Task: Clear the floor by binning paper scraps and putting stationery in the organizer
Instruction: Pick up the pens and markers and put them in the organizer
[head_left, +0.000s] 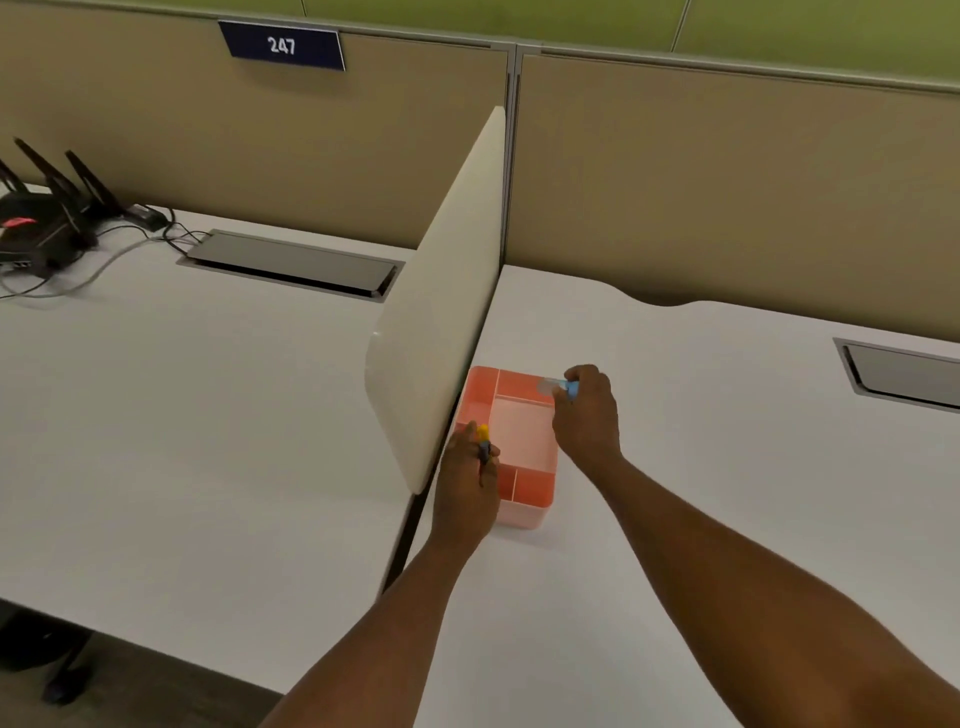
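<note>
A pink organizer (524, 434) with several compartments stands on the white desk (701, 467), close against the cream side divider (441, 312). My left hand (465, 483) hovers over the organizer's left edge, closed around a yellow and dark marker (483, 440) that points away from me. My right hand (589, 413) is at the organizer's far right corner and grips a small light blue item (560, 387) with a clear end, held over the back compartment. The floor and any paper scraps are out of view.
A black router (41, 223) with antennas and cables sits on the left desk. Grey cable hatches (291, 265) (904, 374) are set into both desks. Tan partition walls (727, 182) close off the back. A chair base (62, 670) shows at lower left.
</note>
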